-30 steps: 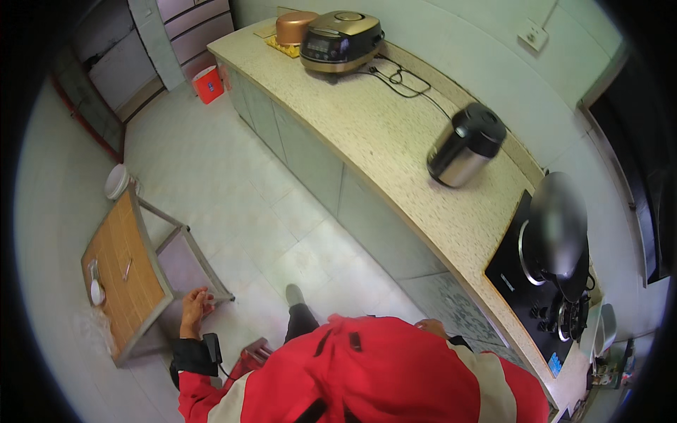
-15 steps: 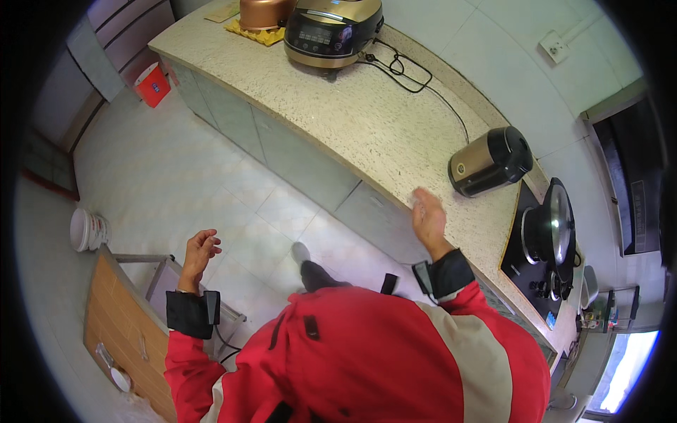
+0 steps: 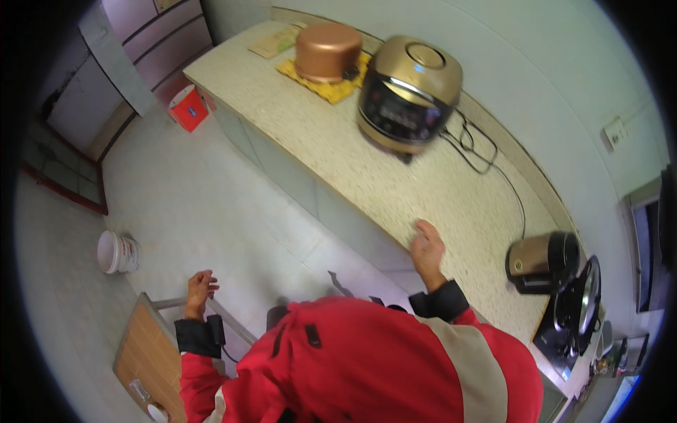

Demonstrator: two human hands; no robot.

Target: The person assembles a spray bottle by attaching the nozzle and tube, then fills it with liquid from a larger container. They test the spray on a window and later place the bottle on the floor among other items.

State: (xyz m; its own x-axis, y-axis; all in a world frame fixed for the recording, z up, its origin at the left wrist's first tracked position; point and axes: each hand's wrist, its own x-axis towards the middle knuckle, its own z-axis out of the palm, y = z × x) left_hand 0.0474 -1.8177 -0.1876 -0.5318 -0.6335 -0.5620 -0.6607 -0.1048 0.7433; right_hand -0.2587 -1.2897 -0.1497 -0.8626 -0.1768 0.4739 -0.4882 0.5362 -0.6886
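My left hand [image 3: 200, 290] hangs over the floor near the corner of a wooden-topped table, empty, its fingers loosely bent and apart. Beside the counter's front edge is my right hand [image 3: 427, 248], open and holding nothing; whether it touches the counter I cannot tell. Ahead of it on the speckled counter [image 3: 331, 162] stands a gold and black rice cooker [image 3: 409, 92] with a lit spot on its lid. A copper-coloured pot [image 3: 328, 51] rests on a yellow cloth [image 3: 331, 90] to the cooker's left. Right of my right hand stands a brown and black electric kettle [image 3: 536, 262].
A black cord [image 3: 483, 161] runs along the counter's back. The stove [image 3: 557, 338] holds a lidded pan [image 3: 589, 299] at the far right. On the floor are a red bin [image 3: 188, 109] and a white bucket [image 3: 118, 252]. The wooden-topped table [image 3: 147, 352] stands at my left.
My view has shifted forward and left along the counter, so the rice cooker and copper pot show fully. The kettle now lies further right of my right hand. Both hands remain empty.
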